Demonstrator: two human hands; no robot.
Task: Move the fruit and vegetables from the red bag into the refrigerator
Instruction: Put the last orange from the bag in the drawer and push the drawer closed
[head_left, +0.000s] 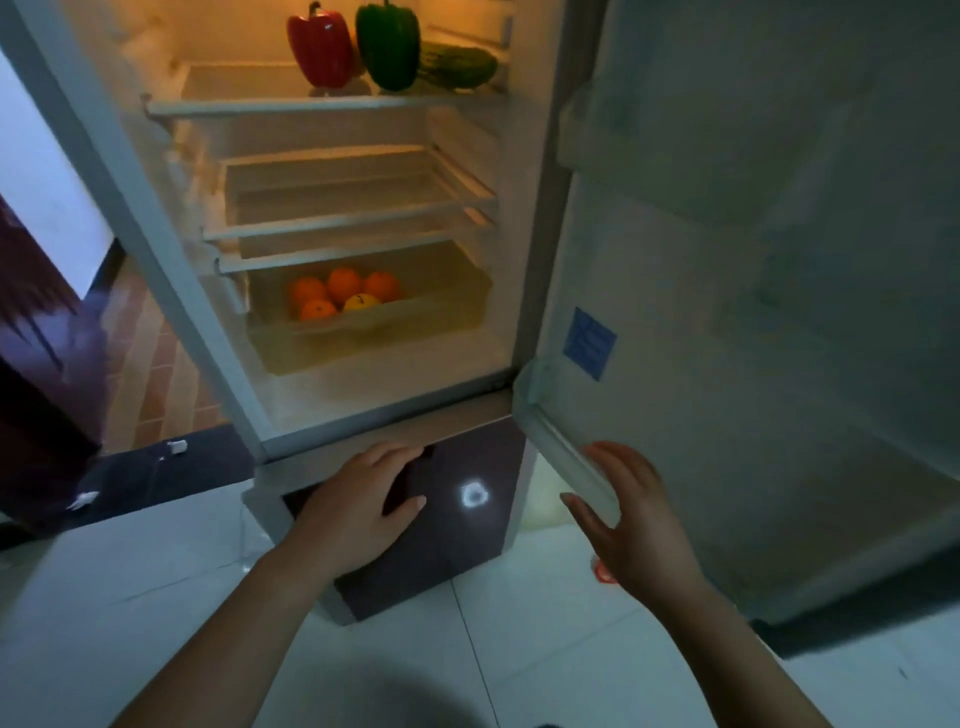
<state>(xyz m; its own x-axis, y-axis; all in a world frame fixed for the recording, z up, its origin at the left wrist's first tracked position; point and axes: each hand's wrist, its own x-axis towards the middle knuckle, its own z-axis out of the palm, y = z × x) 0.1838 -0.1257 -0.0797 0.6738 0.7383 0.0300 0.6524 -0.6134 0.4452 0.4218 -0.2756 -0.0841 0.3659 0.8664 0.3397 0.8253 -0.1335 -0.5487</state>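
A white tiled floor (519, 649) fills the foreground, and the refrigerator (540, 218) stands on it with its upper compartment lit. Nearest the camera, both forearms reach forward. The left hand (363, 499) lies flat on the glossy dark lower door (447, 551), its fingers fairly straight over that door's top edge, the thumb spread to the side, gripping nothing. The right hand (631, 519) is spread, fingers straight, touching the bottom edge of the upper door (753, 260), which is swung wide to the right; it holds nothing. A blue sticker (589, 343) sits on the door's inner face. To the left, dark maroon furniture (36, 374) stands close beside the cabinet's side.

Inside, the clear crisper drawer (415, 322) at the bottom holds four oranges (343, 283) and a yellow fruit (362, 302), bunched toward its left; the drawer's right half is free. Above it, two wire-edged shelves (353, 218) are bare across their width. Farthest, on the top shelf (234, 106), a red bell pepper (319, 47) and a green bell pepper (387, 47) stand upright side by side, stems up, touching or nearly so. Just right of them a dark green striped vegetable (460, 65) lies on its side, its long axis across the shelf. The shelf's left half is open.
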